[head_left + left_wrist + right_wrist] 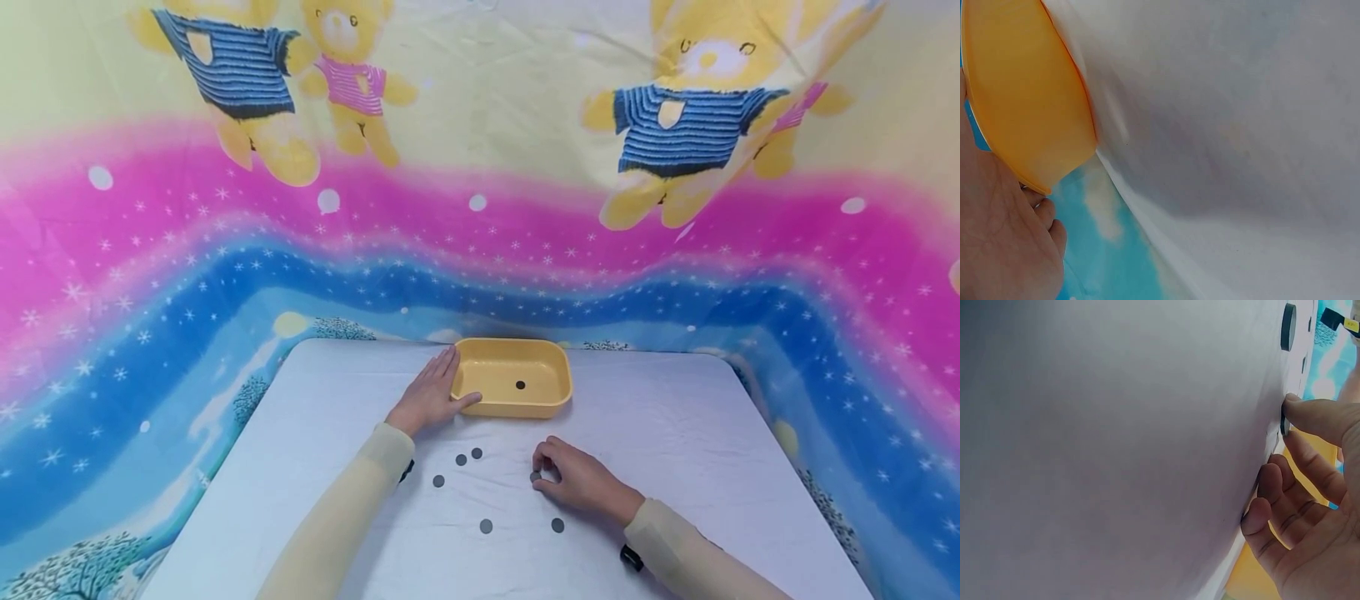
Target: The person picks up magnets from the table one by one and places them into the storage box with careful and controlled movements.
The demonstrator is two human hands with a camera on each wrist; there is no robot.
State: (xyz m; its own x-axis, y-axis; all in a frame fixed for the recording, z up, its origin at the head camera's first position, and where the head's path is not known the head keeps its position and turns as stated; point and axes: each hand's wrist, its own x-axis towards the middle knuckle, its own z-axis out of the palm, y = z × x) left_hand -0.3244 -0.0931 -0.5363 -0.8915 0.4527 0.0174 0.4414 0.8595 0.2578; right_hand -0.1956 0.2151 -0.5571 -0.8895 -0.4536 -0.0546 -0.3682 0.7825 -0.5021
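A shallow yellow rectangular bin [551,410] stands near the far edge of the table, with one dark round disc [521,385] inside. My left hand [431,398] rests against its left end, fingers straight along the side and thumb on the front rim; in the left wrist view the fingers lie partly behind the bin [1029,87]. Nearer to me, my right hand [581,479] pinches a small grey disc [1284,420] between thumb and index finger, low at the tabletop. The other fingers [1260,512] curl loosely beside it.
Several more grey discs lie on the white-covered table [637,400]: a group left of centre, including one disc [438,481], plus a front disc [486,526] and another disc [557,525] near the right hand. A bear-patterned curtain [480,242] hangs behind the table.
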